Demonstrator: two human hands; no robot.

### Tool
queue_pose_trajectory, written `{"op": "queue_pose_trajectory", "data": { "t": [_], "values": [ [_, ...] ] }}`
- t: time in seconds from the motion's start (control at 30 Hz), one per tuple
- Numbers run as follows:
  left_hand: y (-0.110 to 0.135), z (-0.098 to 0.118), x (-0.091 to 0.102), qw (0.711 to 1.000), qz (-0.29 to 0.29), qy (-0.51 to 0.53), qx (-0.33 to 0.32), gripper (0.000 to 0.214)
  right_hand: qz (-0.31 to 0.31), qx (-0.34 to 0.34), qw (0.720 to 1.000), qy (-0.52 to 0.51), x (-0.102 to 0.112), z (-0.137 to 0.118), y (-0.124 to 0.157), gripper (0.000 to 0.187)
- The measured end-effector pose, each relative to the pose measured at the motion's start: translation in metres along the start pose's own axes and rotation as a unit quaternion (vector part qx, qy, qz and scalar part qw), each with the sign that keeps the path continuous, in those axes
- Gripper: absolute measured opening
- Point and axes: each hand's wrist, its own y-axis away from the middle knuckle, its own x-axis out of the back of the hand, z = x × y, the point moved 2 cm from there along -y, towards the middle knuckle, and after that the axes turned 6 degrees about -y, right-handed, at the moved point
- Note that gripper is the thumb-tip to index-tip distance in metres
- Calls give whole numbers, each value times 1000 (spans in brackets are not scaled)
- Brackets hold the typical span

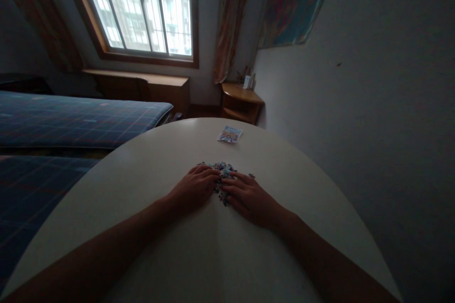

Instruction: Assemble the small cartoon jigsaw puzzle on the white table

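A small heap of jigsaw puzzle pieces [223,168] lies on the white round table [167,151]. My left hand [196,185] rests palm down at the heap's left side, fingers stretched over some pieces. On the other side, my right hand [249,198] lies with its fingers spread and their tips touching the pile. Parts of the heap are hidden under both hands. One loose piece [252,175] sits just beyond my right hand. Farther back on the table is a small printed picture card [230,134].
To the left are blue plaid mattresses [78,120] close to the table's edge. A wooden corner shelf [243,92] stands behind the table, and a low wooden cabinet [168,83] sits under the window [142,9]. A white wall [355,104] runs along the right.
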Motion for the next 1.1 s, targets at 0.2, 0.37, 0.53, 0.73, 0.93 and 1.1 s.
{"op": "queue_pose_trajectory", "data": {
  "t": [0.2,0.37,0.53,0.73,0.93,1.1],
  "values": [
    [0,-2,-1,1000,2,-11,-7,25,-8,3,1000,11,-1,0,1,36],
    [-1,-2,2,1000,11,-1,12,19,-12,12,1000,7,-2,1,2,38],
    [-3,-1,6,999,35,0,39,14,-9,10,1000,9,0,0,1,36],
    [-4,-1,8,998,52,-19,35,16,-28,8,999,32,0,0,2,37],
    [-4,-1,10,997,65,-21,31,15,-19,23,999,41,1,-1,2,39],
    [-4,-3,12,994,81,-46,58,15,-15,30,999,38,5,-7,0,38]
  ]
}}
